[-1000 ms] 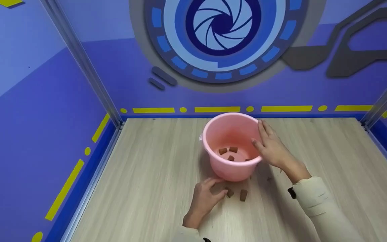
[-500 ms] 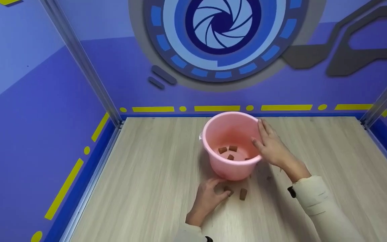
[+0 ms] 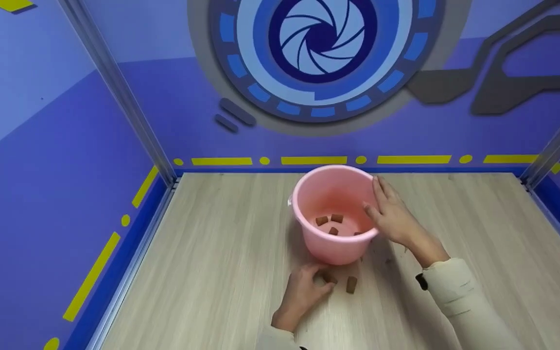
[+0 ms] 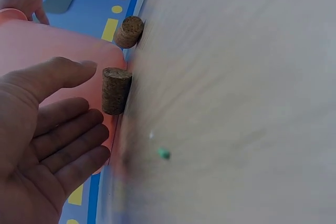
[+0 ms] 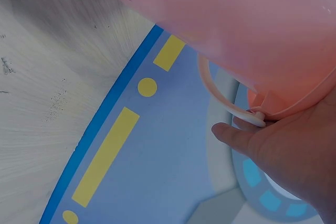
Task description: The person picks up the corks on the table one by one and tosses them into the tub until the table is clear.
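Observation:
A pink bucket [image 3: 336, 250] stands on the table with several corks [image 3: 337, 218] on its bottom. My right hand [image 3: 396, 216] grips its right rim, thumb inside and fingers outside; in the right wrist view the hand [image 5: 294, 145] is by the handle [image 5: 212, 87] joint. In front of the bucket, my left hand [image 3: 304, 291] reaches round a cork [image 3: 327, 278]. The left wrist view has that cork [image 4: 116, 92] just off the thumb and extended fingers of the left hand [image 4: 58, 135], with a gap visible. A second loose cork [image 3: 352, 285] lies to its right.
Blue panels [image 3: 241, 141] with yellow marks close off the back and sides of the wooden table [image 3: 221, 253]. Small dark crumbs [image 3: 389, 261] lie right of the bucket. A tiny green speck [image 4: 164, 153] shows in the left wrist view.
My left hand has shifted slightly right, and its thumb and fingers now come closer around the nearer cork. The right hand and the bucket stay in place.

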A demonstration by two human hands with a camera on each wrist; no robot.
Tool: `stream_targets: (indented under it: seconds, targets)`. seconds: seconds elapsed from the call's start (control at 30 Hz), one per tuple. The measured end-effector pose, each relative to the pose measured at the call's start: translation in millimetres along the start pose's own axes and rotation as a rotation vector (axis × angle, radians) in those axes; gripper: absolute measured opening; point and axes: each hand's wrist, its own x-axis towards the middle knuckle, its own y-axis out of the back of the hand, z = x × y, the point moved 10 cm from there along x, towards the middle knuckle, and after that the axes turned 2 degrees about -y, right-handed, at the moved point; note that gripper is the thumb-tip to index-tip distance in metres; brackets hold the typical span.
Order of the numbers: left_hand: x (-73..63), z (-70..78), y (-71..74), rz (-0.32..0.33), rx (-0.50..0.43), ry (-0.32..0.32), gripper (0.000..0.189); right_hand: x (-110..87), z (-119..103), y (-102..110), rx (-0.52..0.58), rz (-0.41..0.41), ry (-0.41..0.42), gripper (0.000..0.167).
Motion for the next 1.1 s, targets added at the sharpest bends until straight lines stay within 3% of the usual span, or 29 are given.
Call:
stream_targets:
  seconds: [0.47,1.1]
  targets:
    - [2.7,5.8,-6.1,-0.019,0.058,-0.01,0.019,1.0,0,0,-0.006,0.008,0.015,0.081]
    - [5.0,9.6,-11.2,-0.02,0.116,0.046,0.021,0.7,0,0,0.005,0.022,0.026,0.079]
